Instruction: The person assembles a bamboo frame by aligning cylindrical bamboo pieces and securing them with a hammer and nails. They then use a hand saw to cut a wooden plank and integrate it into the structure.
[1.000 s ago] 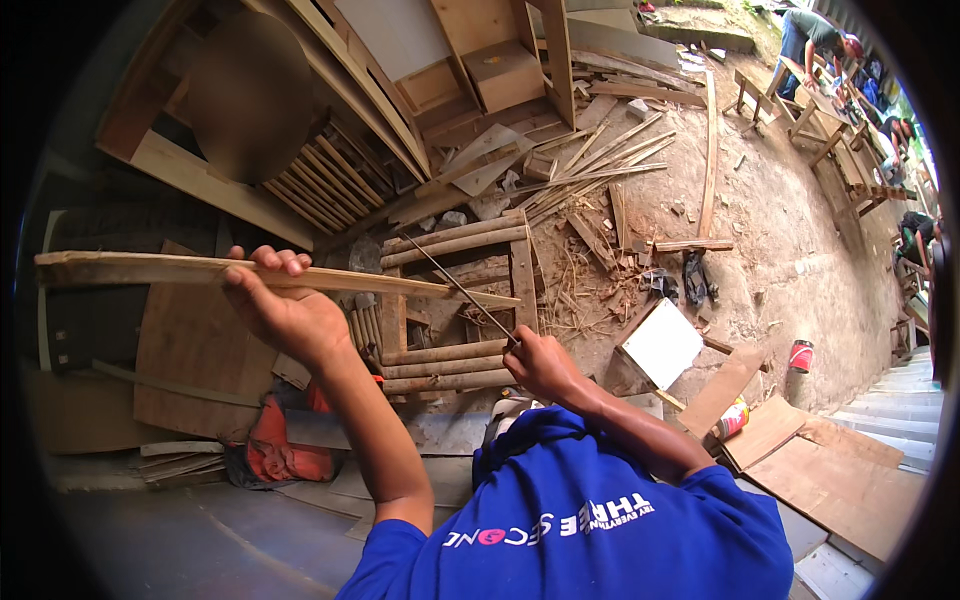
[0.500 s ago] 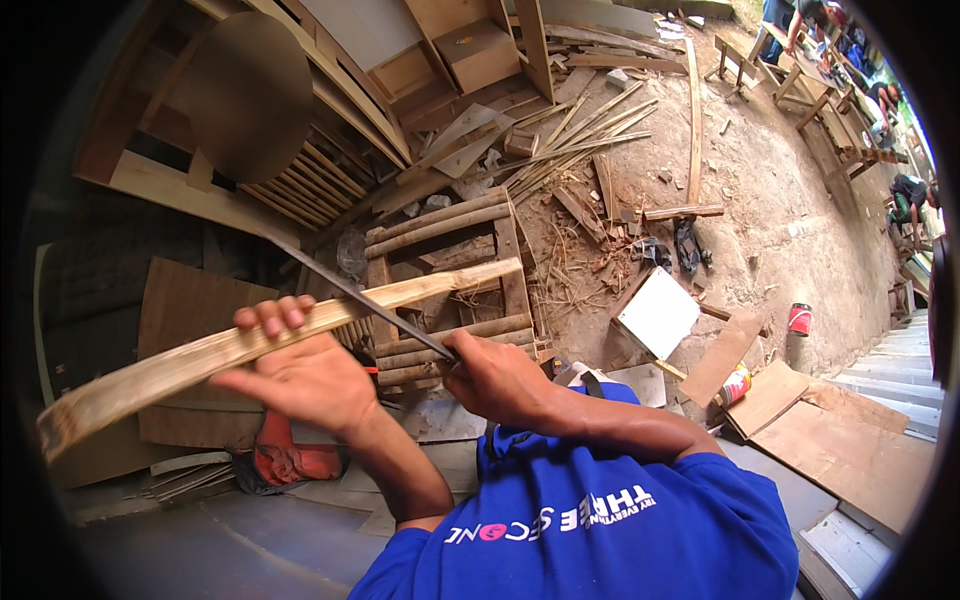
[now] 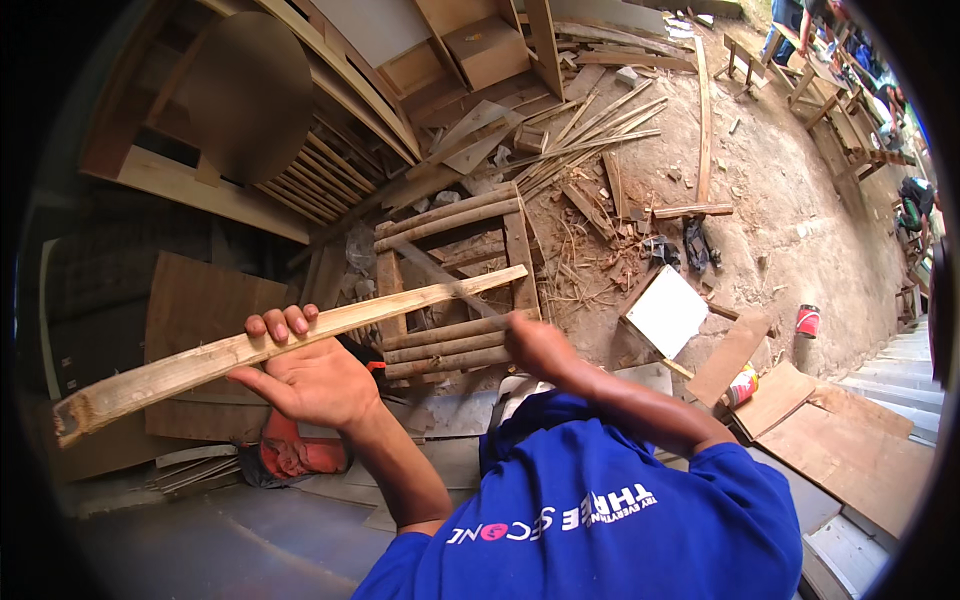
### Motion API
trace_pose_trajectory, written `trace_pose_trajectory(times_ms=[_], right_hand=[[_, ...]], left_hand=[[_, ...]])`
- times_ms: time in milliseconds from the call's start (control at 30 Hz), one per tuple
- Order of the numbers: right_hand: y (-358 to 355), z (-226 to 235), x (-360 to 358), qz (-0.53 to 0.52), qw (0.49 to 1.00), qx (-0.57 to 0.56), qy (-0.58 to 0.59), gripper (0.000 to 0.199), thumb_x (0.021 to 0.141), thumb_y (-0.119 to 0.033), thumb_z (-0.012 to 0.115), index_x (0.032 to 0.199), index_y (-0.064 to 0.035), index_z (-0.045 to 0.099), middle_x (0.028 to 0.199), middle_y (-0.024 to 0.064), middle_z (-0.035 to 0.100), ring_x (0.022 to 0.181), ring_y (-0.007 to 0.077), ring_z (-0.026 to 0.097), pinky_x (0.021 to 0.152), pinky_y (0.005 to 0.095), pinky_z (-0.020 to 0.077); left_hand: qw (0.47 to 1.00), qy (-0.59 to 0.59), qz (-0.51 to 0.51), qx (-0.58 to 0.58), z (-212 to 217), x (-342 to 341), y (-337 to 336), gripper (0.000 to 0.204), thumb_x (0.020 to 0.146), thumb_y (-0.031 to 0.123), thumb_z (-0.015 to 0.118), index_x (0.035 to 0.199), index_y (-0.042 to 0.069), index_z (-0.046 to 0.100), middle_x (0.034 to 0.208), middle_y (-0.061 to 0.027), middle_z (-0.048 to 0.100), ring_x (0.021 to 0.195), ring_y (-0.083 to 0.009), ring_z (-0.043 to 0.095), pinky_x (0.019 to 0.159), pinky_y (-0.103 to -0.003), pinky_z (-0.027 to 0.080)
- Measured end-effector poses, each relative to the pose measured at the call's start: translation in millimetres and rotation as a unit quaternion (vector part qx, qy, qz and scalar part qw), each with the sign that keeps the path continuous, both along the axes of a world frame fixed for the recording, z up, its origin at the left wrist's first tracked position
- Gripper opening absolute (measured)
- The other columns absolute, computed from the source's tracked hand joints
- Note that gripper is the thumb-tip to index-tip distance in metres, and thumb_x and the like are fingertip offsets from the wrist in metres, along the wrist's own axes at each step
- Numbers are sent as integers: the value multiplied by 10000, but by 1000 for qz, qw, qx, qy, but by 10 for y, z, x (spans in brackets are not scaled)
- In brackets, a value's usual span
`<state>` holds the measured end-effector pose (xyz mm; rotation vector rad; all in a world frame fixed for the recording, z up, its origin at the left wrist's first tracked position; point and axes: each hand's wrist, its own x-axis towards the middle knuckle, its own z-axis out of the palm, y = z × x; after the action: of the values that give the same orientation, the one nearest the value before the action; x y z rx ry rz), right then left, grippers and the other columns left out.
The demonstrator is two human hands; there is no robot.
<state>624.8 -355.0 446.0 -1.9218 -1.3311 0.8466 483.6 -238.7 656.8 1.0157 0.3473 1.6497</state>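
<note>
My left hand (image 3: 318,378) is wrapped around a long pale wooden strip (image 3: 175,378), fingertips over its far edge and thumb below. The strip slants across in front of me, its thick end at the left and its narrower end at the right. A long machete-like blade (image 3: 432,266), smeared by motion, extends up and left from my right hand (image 3: 540,347), which is closed on its handle. The blade crosses the strip near its right end; whether they touch, I cannot tell. Beneath them stands a low wooden frame (image 3: 450,215) with round rails.
Thin wood sticks (image 3: 610,130) lie piled beyond the frame. Further right are a white panel (image 3: 668,310), a red can (image 3: 808,320) and plywood pieces (image 3: 840,430). A wooden cabinet (image 3: 485,50) stands at the back. People work around benches (image 3: 820,90) at the far right.
My right hand has moved right and slightly up, drawing the blade toward the strip's right end. The left hand and the strip have shifted only slightly within the picture.
</note>
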Motion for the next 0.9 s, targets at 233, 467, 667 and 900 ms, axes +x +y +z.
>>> trace_pose_trajectory(times_ms=[233,467,667,900], right_hand=[[-192,-944,375,7,999,-35,-28,224,845,-181,549,922,19,487,787,296,638,760,482,628,689,560,498],[-322,-1367,628,-48,992,-101,-59,287,874,-242,554,947,30,500,814,312,636,783,490,625,690,556,502],[-563,-1636,616,-49,995,-61,-61,299,853,-264,590,942,6,497,755,291,630,747,477,624,672,563,486],[-628,-1488,684,-159,985,-58,40,288,844,-263,646,954,-4,587,782,229,662,744,388,650,660,472,493]], left_hand=[[1000,-9,10,-2,-76,-184,103,476,989,574,341,955,110,442,811,-6,383,765,-161,379,782,-332,346],[999,-9,42,-8,-58,-135,68,465,983,578,358,929,122,427,800,1,384,759,-157,374,762,-322,341],[999,-6,32,6,-87,-168,124,453,980,575,371,924,129,429,797,0,386,760,-157,379,751,-321,344],[992,-26,122,-2,-329,-1186,575,546,992,606,217,919,122,459,829,-6,433,731,-154,431,706,-346,401]])
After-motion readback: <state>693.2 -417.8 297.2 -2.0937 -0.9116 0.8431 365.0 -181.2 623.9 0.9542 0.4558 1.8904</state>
